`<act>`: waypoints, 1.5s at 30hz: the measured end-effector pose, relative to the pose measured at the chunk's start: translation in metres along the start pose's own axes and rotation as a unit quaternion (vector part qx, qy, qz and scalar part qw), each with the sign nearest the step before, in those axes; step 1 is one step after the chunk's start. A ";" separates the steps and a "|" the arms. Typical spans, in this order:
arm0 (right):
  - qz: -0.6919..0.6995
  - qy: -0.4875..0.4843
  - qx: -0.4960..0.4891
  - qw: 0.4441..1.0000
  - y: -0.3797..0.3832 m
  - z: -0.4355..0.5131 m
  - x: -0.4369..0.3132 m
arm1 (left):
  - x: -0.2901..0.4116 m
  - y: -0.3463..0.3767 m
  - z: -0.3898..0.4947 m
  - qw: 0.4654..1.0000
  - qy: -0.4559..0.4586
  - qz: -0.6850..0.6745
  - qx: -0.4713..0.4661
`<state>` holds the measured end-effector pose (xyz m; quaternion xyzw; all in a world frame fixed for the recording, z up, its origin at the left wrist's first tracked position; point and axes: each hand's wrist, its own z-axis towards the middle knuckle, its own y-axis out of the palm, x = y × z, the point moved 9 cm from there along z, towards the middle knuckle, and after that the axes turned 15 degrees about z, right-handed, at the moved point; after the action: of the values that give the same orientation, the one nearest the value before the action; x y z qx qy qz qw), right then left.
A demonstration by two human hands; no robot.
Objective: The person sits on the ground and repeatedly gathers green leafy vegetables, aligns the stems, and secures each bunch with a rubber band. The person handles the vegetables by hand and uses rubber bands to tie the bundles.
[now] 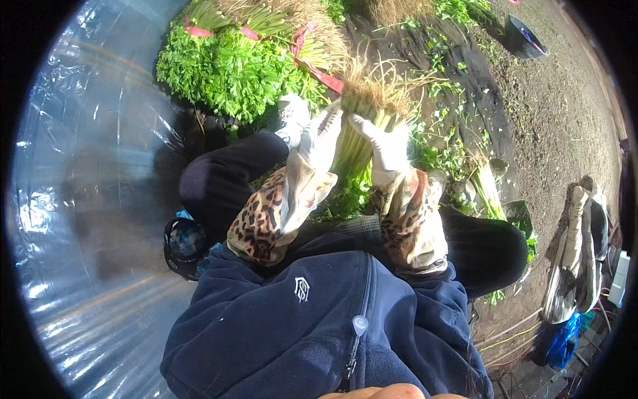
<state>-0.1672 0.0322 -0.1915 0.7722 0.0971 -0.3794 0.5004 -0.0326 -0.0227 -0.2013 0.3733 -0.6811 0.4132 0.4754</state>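
Note:
A thick bunch of Chinese celery (356,149) stands between my two white-gloved hands, pale roots (379,90) up and green leaves down toward my lap. My left hand (319,137) presses its left side with straight fingers. On the right side, my right hand (390,149) grips the stems, thumb across the front. A red tape (321,77) runs from the pile behind to the upper left of the bunch; whether it goes around the stems is hidden. Leopard-print sleeve covers (264,214) reach up both forearms.
Tied celery bunches with red bands (249,65) are heaped at the far left. Loose stems (486,184) lie by my right knee, above a green blade-like piece (518,214). Plastic sheeting (89,199) walls the left. A dark bucket (523,37) and a padded garment (573,254) are on the right.

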 end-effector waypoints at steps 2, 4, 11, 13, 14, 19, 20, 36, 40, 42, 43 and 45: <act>-0.060 0.008 -0.013 0.998 -0.002 0.002 -0.002 | 0.003 0.004 -0.002 0.999 0.035 0.027 -0.013; -0.051 -0.004 -0.033 0.998 0.004 0.005 -0.002 | -0.007 0.005 0.004 0.998 0.052 0.045 -0.016; -0.076 0.023 -0.102 0.992 0.011 0.008 -0.006 | 0.042 0.002 -0.008 0.960 0.009 0.279 0.002; 0.064 0.025 -0.091 0.993 0.003 0.012 -0.013 | 0.049 0.014 -0.007 0.958 0.015 0.284 -0.044; 0.089 0.045 -0.098 0.990 0.007 0.012 -0.018 | 0.046 0.013 -0.010 0.967 0.015 0.246 -0.070; 0.206 0.010 -0.038 0.978 -0.031 0.032 -0.042 | -0.031 -0.012 -0.022 0.925 -0.065 0.279 -0.249; 0.180 -0.041 -0.017 0.983 -0.045 0.041 -0.054 | -0.036 -0.019 -0.022 0.911 -0.046 0.301 -0.279; 0.144 -0.006 0.046 0.989 -0.069 0.052 -0.044 | 0.068 0.040 -0.010 0.941 0.231 0.207 -0.133; 0.163 -0.053 0.070 0.983 -0.127 0.075 -0.059 | 0.055 -0.055 -0.032 0.957 0.131 -0.223 -0.135; 0.153 -0.100 0.154 0.971 -0.172 0.078 -0.069 | 0.070 -0.133 -0.032 0.926 0.159 -0.340 -0.030; 0.127 -0.133 0.187 0.965 -0.189 0.078 -0.076 | 0.074 -0.180 -0.030 0.877 0.257 -0.393 -0.101; 0.232 -0.066 0.127 0.962 -0.239 0.107 -0.062 | 0.082 -0.220 -0.036 0.822 0.293 -0.373 -0.315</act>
<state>-0.3890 0.0712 -0.3392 0.8039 -0.1676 -0.3122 0.4777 0.1556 -0.0830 -0.0696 0.2900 -0.4118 0.0574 0.8620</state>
